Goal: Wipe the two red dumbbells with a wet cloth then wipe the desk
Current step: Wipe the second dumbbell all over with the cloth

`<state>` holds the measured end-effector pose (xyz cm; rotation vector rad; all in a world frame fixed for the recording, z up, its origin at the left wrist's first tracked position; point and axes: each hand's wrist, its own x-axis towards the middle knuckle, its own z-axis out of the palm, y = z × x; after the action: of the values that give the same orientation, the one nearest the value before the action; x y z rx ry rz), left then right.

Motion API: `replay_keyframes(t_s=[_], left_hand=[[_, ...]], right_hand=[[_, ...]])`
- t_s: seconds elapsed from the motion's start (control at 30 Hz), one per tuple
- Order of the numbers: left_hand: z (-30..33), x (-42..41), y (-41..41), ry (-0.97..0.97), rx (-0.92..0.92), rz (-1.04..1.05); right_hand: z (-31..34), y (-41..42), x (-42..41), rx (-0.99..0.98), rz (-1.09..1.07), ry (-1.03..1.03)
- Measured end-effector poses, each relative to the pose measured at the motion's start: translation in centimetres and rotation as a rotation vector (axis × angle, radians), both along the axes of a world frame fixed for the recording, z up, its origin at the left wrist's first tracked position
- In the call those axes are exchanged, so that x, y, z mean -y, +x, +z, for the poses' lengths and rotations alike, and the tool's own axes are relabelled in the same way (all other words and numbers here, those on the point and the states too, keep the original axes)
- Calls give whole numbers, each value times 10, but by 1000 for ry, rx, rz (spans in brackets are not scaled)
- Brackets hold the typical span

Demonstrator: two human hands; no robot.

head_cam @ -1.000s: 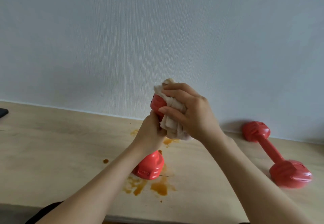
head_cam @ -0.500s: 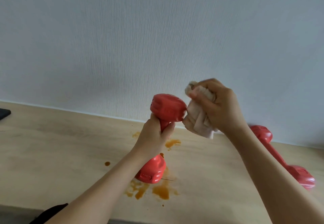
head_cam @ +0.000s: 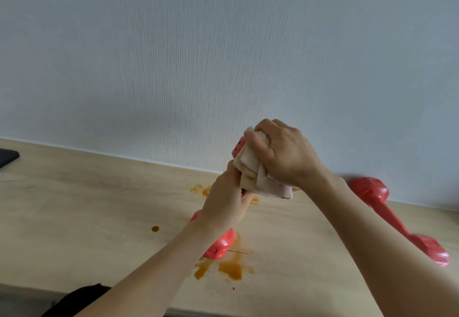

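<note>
Backdrop: pale textured wall (head_cam: 223,56) filling the upper half, meeting a light wooden desk (head_cam: 74,217) along a slanted line.
Left hand: left hand (head_cam: 226,205) near the middle, fingers wrapped round the handle of the held dumbbell (head_cam: 221,244), which stands tilted off the desk.
Held dumbbell: lower head shows at 6 o'clock of the left hand, just above the stains; upper head is a sliver of red at 12 o'clock, almost wholly under the cloth.
Right hand: right hand (head_cam: 283,155) at 1 o'clock of the left hand, fingers clenched round the beige cloth (head_cam: 255,177) and pressing it over the dumbbell's upper head.
Cloth: bunched, its lower fold touching the left hand's knuckles.
Second dumbbell: second dumbbell (head_cam: 387,215) lying on the desk at 3 o'clock, one head near the wall, partly behind the right forearm.
Stains: brown stains (head_cam: 231,267) on the desk at 6 o'clock of the held dumbbell, a small drop at 9 o'clock, more smears at 12 o'clock.
Far left: dark flat object (head_cam: 7,156) at the desk's 9 o'clock edge.
</note>
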<state>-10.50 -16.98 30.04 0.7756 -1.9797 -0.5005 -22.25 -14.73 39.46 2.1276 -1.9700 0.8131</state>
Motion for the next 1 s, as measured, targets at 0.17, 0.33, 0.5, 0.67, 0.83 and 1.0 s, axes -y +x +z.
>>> replay_keyframes(t_s=[0.17,0.33,0.5,0.67,0.83,1.0], left_hand=[[-1,1,-6,4,12,11],[-2,-1,-6,34,26,4],[4,0,0,158,-56,-20],[3,-7,-3,102,-11,-55],[-1,-10,0,53,-9,-37],[0,-7,-5,45,21,-43]], right_hand=[[-1,-3,-5,-162,-133,-64],[8,-24,-6,9,-91,59],[-11,-57,-18,542,-54,37],[1,-28,-19,498,300,-33],[15,-21,-6,535,365,367],[7,-29,-4,603,166,370]])
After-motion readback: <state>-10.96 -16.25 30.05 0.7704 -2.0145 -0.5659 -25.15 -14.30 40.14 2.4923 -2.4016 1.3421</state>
